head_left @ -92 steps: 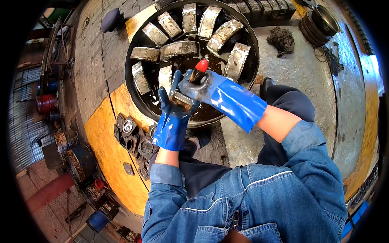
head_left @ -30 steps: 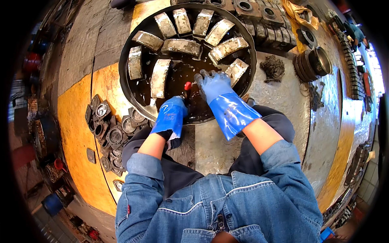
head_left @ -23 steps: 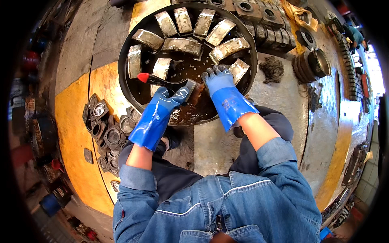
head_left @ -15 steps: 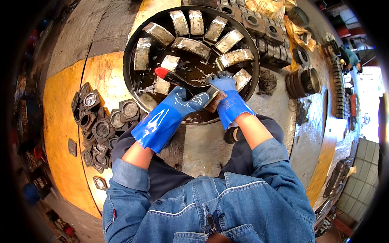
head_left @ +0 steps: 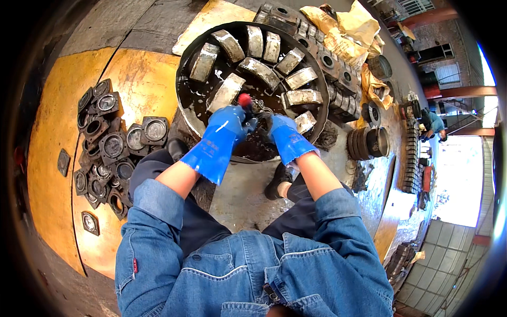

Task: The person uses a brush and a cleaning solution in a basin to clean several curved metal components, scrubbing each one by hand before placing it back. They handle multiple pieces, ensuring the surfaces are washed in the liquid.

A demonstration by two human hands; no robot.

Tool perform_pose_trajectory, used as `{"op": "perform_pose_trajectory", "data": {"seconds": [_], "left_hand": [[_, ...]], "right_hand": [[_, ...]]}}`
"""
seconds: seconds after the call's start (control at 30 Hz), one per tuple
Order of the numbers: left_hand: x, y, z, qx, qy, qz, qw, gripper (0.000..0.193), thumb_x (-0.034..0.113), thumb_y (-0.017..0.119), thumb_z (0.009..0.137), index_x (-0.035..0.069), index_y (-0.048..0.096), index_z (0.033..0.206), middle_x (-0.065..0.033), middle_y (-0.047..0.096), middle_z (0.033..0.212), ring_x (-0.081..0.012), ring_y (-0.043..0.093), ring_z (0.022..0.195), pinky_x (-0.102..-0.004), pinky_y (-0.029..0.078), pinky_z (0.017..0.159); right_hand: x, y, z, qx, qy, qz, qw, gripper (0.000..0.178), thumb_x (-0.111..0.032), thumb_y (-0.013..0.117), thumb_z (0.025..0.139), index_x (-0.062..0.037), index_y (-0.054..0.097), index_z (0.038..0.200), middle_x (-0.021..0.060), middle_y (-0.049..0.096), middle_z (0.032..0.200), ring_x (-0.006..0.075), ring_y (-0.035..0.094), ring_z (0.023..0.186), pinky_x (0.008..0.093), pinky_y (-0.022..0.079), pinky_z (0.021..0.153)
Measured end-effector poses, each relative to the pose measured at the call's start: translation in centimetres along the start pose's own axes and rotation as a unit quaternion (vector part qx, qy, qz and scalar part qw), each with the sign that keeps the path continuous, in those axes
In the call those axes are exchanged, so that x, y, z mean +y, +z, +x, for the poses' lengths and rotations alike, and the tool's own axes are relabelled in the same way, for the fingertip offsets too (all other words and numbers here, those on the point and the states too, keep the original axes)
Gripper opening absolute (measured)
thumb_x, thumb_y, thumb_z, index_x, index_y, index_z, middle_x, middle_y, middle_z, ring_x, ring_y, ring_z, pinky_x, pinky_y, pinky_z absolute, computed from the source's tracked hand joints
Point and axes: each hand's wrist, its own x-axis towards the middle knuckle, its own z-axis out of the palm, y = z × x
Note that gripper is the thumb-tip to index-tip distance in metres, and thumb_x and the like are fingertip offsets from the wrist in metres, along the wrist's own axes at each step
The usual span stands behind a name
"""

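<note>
Both of my hands wear blue rubber gloves and meet over the near side of a round black tub (head_left: 180, 79). My left hand (head_left: 228, 122) is closed around a paint brush (head_left: 244, 99); only its red handle end shows plainly, and the bristles are hidden. Close beside it, my right hand (head_left: 280, 126) has its fingers curled at a dark, shiny thing I cannot make out. Dark liquid covers the tub's bottom. Several curved metal blocks (head_left: 226, 92) stand in it, one of them just beyond my left hand.
Left of the tub lies a pile of dark metal plates with round centres (head_left: 113, 146). Stacked metal blocks (head_left: 343, 79), yellowish sacks (head_left: 351, 29) and dark rings (head_left: 368, 142) stand on the right. Another person (head_left: 434, 124) is far off at right.
The brush has swung from lying across toward my right glove to handle-end up in my left hand. My hands have drawn closer together, and the head view has shifted.
</note>
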Motion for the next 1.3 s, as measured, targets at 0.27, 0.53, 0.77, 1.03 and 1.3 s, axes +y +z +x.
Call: {"op": "perform_pose_trajectory", "data": {"seconds": [0.27,0.53,0.77,1.03,1.3], "left_hand": [[2.1,2.8,-0.2,-0.09,0.17,-0.372,0.908,0.043,0.028,0.069,0.092,0.004,0.065,0.127,-0.0094,0.073,0.112,-0.0163,0.065,0.1,-0.0324,0.05,0.091],[-1.5,0.3,-0.2,0.0,-0.044,-0.161,0.986,0.045,0.046,0.07,0.088,0.005,0.072,0.107,-0.0186,0.072,0.097,-0.0319,0.07,0.089,-0.0404,0.053,0.078],[0.0,3.1,-1.0,-0.02,0.082,-0.306,0.948,0.042,0.048,0.065,0.089,0.018,0.071,0.117,-0.015,0.072,0.103,-0.0336,0.067,0.099,-0.0399,0.052,0.088],[0.0,4.5,1.6,-0.006,0.083,-0.302,0.95,0.055,0.058,0.063,0.087,0.009,0.073,0.11,-0.0206,0.072,0.1,-0.0397,0.067,0.098,-0.043,0.053,0.085],[0.0,2.1,-0.1,-0.046,-0.038,0.021,0.998,0.042,0.046,0.066,0.088,0.008,0.073,0.103,-0.0194,0.072,0.095,-0.0375,0.069,0.092,-0.0467,0.055,0.08]], "right_hand": [[4.7,6.1,2.3,-0.028,-0.05,0.439,0.896,0.035,-0.033,0.07,0.083,-0.0194,0.071,0.115,0.0055,0.072,0.115,0.0288,0.069,0.104,0.04,0.055,0.088],[-0.3,-1.4,-1.8,0.025,0.004,0.364,0.931,0.058,-0.018,0.071,0.08,-0.0122,0.057,0.135,0.015,0.07,0.114,0.0245,0.067,0.104,0.0358,0.053,0.091],[1.2,0.5,-2.3,0.225,-0.05,0.301,0.925,0.064,-0.016,0.071,0.085,-0.0041,0.047,0.143,0.0184,0.065,0.128,0.0292,0.062,0.12,0.0376,0.049,0.102],[4.0,4.6,0.4,0.178,0.032,0.45,0.874,0.053,-0.011,0.067,0.083,-0.0049,0.057,0.135,0.0131,0.069,0.12,0.0183,0.066,0.105,0.0306,0.053,0.09],[-0.4,0.1,-3.5,0.102,0.038,0.276,0.955,0.055,-0.032,0.067,0.084,-0.0194,0.057,0.137,0.0134,0.064,0.13,0.0315,0.06,0.121,0.0402,0.046,0.104]]}}
